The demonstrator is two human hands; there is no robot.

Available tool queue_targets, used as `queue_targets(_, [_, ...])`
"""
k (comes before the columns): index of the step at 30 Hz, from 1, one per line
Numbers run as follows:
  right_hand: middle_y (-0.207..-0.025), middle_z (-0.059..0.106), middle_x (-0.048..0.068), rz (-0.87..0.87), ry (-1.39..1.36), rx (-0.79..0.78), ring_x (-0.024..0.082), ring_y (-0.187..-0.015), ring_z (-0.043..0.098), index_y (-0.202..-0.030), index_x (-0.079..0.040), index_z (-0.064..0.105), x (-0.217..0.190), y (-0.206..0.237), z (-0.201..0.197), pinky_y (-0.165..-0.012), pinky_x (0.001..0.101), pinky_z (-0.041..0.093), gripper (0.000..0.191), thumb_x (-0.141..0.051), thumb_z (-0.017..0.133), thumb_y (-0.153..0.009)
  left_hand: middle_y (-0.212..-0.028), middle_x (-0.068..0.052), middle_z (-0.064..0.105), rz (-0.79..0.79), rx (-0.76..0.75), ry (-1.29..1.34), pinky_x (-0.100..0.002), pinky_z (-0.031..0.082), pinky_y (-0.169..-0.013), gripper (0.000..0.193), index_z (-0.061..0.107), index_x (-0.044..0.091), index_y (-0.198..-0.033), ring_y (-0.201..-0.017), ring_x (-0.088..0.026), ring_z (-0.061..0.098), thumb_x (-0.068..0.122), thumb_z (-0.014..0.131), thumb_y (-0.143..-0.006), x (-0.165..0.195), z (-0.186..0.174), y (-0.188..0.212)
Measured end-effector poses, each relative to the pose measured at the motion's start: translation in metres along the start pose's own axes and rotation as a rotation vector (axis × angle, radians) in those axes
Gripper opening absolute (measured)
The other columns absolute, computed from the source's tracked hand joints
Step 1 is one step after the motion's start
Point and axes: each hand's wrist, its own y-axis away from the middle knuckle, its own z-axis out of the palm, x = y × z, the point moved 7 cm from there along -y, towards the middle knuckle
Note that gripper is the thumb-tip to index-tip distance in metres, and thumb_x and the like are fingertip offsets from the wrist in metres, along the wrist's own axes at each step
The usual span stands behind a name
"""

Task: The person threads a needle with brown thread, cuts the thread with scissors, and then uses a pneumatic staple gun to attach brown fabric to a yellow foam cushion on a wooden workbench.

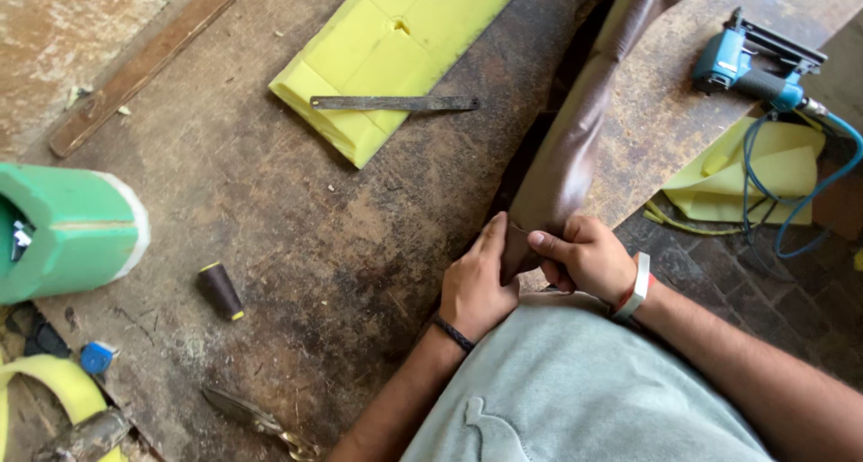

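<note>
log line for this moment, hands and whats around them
left hand: pinching brown leatherette strip | right hand: gripping same strip end | nearby: yellow foam block, metal ruler, thread spool, blue staple gun

Two bare hands, left (474, 287) and right (586, 257). One long brown leatherette piece (575, 129), one blue pneumatic staple gun (751, 66), one flat metal ruler (394, 103), one dark thread spool (220, 290), one pair of metal scissors (261, 422), one green foam-covered cylinder (67, 231), one wooden strip (148, 62), and two yellow foam slabs, upper centre (387, 39) and right (746, 179).

Both hands (530, 273) pinch the brown leather strip (566, 147) on the worn workbench (297, 228).
</note>
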Motion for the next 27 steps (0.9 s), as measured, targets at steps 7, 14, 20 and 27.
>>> queue_targets(7, [-0.049,0.055,0.005,-0.054,-0.078,0.080,0.014,-0.039,0.053,-0.063,-0.003,0.057,-0.001,0.009,0.001,-0.037,0.0308,0.043,0.042,-0.024,0.064,-0.099,-0.152,-0.008,0.057,0.142,0.141,0.100,-0.038,0.061,-0.090,0.085,0.049,0.025,-0.152,-0.111,-0.031,0.071,0.004,0.072,-0.072,0.004,-0.016,0.001])
queue_targets(14, [-0.059,0.069,0.008,-0.140,-0.055,-0.029,0.017,-0.054,0.064,-0.072,0.004,0.070,0.056,-0.047,-0.006,-0.056,0.0332,0.053,0.038,-0.023,0.065,-0.099,-0.154,-0.017,0.054,0.047,0.008,-0.010,-0.038,0.057,-0.098,0.095,0.028,0.018,-0.162,-0.120,-0.035,0.068,0.008,0.073,-0.079,-0.024,0.007,-0.015])
queue_targets(20, [-0.081,0.074,0.007,-0.400,-0.264,-0.193,0.016,-0.071,0.068,-0.098,0.001,0.073,0.079,-0.079,-0.002,-0.070,0.0335,0.058,0.024,-0.021,0.063,-0.101,-0.154,-0.038,0.040,0.147,-0.388,0.558,-0.039,0.042,-0.115,0.115,-0.015,0.003,-0.159,-0.144,-0.040,0.047,0.048,0.067,-0.092,-0.045,0.020,-0.032])
queue_targets(27, [-0.080,0.077,0.006,-0.425,0.088,-0.086,0.016,-0.072,0.071,-0.092,0.001,0.076,0.087,-0.089,-0.009,-0.071,0.0329,0.059,0.028,-0.024,0.064,-0.099,-0.161,-0.028,0.034,-0.056,-0.241,-0.161,-0.047,0.053,-0.101,0.089,-0.003,0.007,-0.162,-0.119,-0.043,0.064,0.042,0.048,-0.098,-0.018,0.024,-0.051])
